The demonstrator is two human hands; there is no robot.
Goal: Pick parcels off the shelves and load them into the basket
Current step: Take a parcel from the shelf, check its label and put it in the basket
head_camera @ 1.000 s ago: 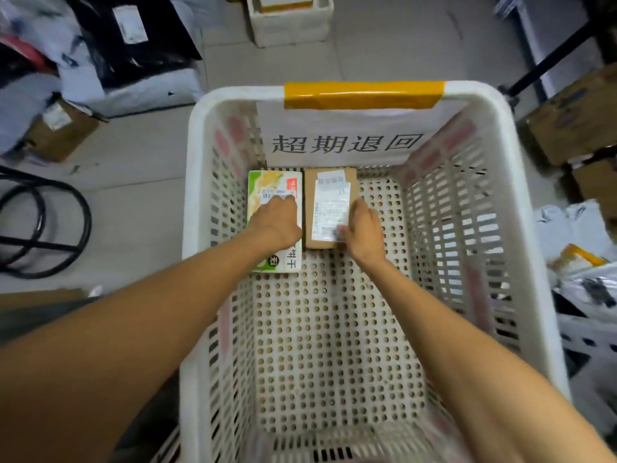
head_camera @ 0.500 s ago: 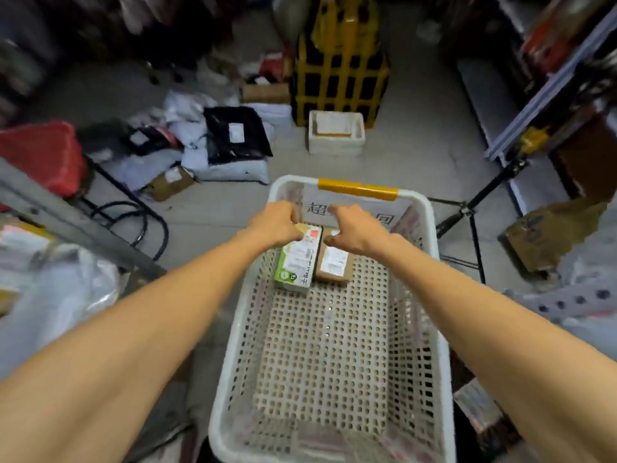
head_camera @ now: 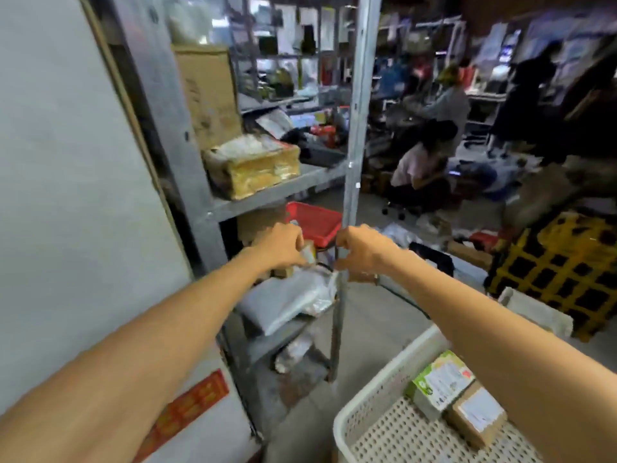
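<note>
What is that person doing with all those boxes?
A person is collecting parcels. Both arms stretch toward a metal shelf: the left hand is at a small box there, the right hand beside the post. Too blurry to tell if either grips anything. The white basket already holds a green box and a brown box.

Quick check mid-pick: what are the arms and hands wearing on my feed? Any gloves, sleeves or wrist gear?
The left hand and right hand are bare, with no gloves. The left forearm and right forearm are also uncovered, with no sleeve edge, watch or band in view out to the frame's edge. No markings show. The picture is motion-blurred, so a thin ring could be missed.
</note>
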